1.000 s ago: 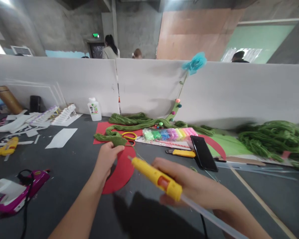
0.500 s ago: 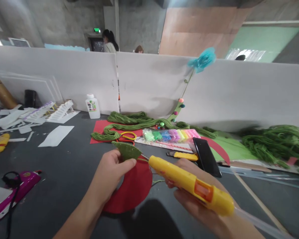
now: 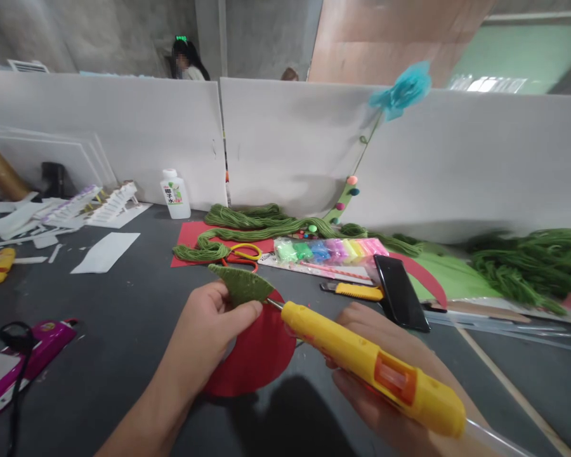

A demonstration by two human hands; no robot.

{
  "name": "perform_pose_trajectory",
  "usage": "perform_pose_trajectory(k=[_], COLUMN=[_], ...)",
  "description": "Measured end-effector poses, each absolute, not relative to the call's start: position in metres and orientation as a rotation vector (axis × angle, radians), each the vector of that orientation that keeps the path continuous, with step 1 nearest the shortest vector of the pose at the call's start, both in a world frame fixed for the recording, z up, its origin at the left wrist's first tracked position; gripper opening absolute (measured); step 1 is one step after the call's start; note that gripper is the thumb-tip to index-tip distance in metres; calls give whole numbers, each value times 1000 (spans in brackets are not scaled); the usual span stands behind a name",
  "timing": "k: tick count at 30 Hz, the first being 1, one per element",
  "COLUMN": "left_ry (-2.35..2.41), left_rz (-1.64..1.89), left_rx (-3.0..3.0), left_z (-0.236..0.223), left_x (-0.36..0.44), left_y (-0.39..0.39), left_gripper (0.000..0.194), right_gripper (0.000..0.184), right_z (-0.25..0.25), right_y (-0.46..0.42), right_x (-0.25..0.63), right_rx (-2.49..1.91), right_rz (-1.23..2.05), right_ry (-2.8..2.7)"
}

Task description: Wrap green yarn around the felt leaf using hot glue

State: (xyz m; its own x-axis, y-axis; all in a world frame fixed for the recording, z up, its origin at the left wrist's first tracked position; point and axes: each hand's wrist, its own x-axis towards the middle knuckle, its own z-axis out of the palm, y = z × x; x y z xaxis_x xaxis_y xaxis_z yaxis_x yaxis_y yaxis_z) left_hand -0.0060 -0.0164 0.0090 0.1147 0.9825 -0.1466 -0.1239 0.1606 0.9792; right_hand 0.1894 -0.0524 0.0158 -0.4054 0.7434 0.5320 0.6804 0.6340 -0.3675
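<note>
My left hand pinches a dark green leaf-shaped piece of felt between thumb and fingers. My right hand is wrapped round a yellow hot glue gun, with a clear glue stick sticking out of its back end. The metal nozzle meets the lower right end of the green piece. Under my left hand lies a round red sheet, partly covered by the hand and the green piece.
Beyond my hands lie scissors, green yarn, bagged coloured clay, a yellow cutter and a black phone. A white bottle stands near the white partition. A magenta tool with a black cord lies left.
The view has tilted down slightly. The glue gun and green felt piece stay together at nearly the same spot, with both hands still holding them.
</note>
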Motion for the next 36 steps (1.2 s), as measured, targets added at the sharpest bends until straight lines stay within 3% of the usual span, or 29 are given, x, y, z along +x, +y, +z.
perform_pose_trajectory(k=[36], left_ry=[1139], left_rz=[1129], left_rx=[1148], left_z=[-3], left_x=[-6], left_y=[-12], left_gripper=[17], right_gripper=[25], right_z=[-3], right_y=[-43], right_x=[195], right_rx=[-1036], right_rz=[-185], right_ry=[-2288])
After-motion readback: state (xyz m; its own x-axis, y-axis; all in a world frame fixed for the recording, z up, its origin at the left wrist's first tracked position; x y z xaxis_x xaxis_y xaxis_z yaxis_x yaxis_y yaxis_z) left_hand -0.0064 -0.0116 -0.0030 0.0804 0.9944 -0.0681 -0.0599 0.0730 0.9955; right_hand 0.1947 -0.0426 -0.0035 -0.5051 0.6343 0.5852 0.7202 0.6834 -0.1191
